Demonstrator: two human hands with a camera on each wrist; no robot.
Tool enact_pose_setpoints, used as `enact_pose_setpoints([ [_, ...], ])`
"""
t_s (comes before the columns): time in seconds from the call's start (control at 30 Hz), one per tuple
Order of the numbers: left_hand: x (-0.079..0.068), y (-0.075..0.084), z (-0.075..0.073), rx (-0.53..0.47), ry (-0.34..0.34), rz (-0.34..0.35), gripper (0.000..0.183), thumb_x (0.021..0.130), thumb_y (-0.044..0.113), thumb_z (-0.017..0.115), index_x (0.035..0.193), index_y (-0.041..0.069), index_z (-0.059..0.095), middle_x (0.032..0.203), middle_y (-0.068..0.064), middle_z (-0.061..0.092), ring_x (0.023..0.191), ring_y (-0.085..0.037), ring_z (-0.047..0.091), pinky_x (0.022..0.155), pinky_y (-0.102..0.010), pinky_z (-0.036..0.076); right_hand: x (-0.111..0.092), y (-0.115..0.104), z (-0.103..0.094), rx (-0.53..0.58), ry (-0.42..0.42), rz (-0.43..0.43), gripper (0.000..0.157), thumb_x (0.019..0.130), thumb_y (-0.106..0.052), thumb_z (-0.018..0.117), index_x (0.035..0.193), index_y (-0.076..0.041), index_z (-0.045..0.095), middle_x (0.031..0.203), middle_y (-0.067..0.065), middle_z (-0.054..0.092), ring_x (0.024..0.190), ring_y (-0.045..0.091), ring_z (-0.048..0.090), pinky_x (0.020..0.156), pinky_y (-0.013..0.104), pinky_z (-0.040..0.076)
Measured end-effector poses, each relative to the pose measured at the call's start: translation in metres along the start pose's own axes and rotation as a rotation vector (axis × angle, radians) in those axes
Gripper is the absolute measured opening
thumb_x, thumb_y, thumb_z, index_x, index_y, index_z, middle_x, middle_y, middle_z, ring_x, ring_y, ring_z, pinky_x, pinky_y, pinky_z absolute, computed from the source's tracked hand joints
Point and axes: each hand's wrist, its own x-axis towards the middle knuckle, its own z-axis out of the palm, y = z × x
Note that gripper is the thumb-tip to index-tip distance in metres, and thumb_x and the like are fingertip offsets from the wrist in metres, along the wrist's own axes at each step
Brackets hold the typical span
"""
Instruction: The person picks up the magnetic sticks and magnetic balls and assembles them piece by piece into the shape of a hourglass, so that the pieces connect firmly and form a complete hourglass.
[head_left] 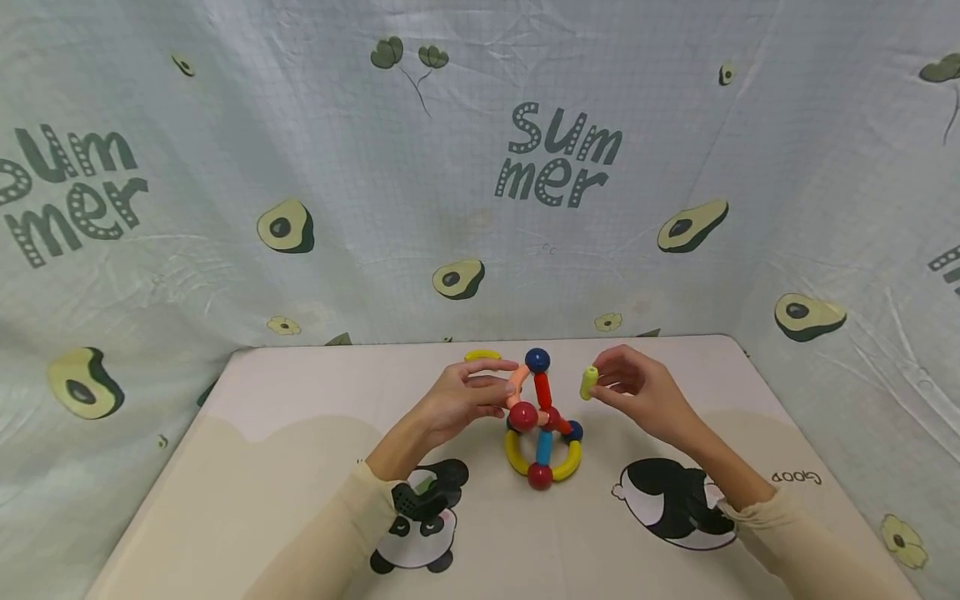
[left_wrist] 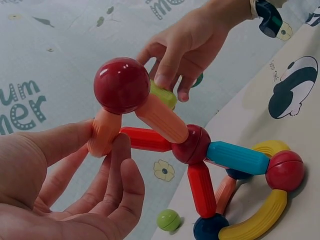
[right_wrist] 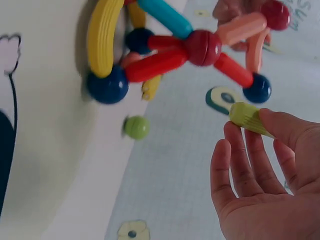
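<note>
A magnetic ball-and-rod structure stands on the table, its base ringed by yellow curved rods (head_left: pixel 516 454) with a red ball (head_left: pixel 540 477) in front. From there a light blue rod (left_wrist: pixel 237 157) rises to a central red ball (left_wrist: pixel 191 144). My left hand (head_left: pixel 467 393) pinches a peach curved rod (left_wrist: pixel 104 134) on the upper left, which joins a red ball (left_wrist: pixel 122 85) to the raised dark blue ball (head_left: pixel 537 360). Right of the structure, my right hand (head_left: pixel 647 390) pinches a short lime-green rod (right_wrist: pixel 246 116) between thumb and fingers, its free end near that blue ball.
Behind the structure, a loose yellow curved rod (head_left: pixel 482 355) lies near the table's far edge. A lime-green ball (right_wrist: pixel 136 127) rests on the table as well. The tabletop (head_left: pixel 285 475) bears printed pandas, and a patterned cloth (head_left: pixel 360 192) hangs behind it and at its sides.
</note>
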Motion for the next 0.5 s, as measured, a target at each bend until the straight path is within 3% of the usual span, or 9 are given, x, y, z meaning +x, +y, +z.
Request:
enact_pose_setpoints([
  [0.27, 0.001, 0.001, 0.000, 0.007, 0.007, -0.005, 0.042, 0.096, 0.011, 0.073, 0.137, 0.007, 0.064, 0.112, -0.013, 0.073, 0.091, -0.030, 0.068, 0.084, -0.031, 0.059, -0.008, -0.007, 0.023, 0.074, -0.017, -0.064, 0.032, 0.089, 0.000, 0.078, 0.115, -0.006, 0.061, 0.107, 0.008, 0.068, 0.096, 0.016, 0.072, 0.086, 0.024, 0.056],
  [0.5, 0.001, -0.001, 0.000, 0.003, 0.006, -0.005, 0.042, 0.097, 0.010, 0.072, 0.138, 0.007, 0.063, 0.110, -0.013, 0.073, 0.089, -0.029, 0.067, 0.083, -0.030, 0.058, -0.011, -0.010, 0.035, 0.101, -0.003, -0.043, 0.033, 0.090, -0.001, 0.078, 0.116, -0.007, 0.060, 0.109, 0.008, 0.069, 0.096, 0.018, 0.071, 0.086, 0.024, 0.056],
])
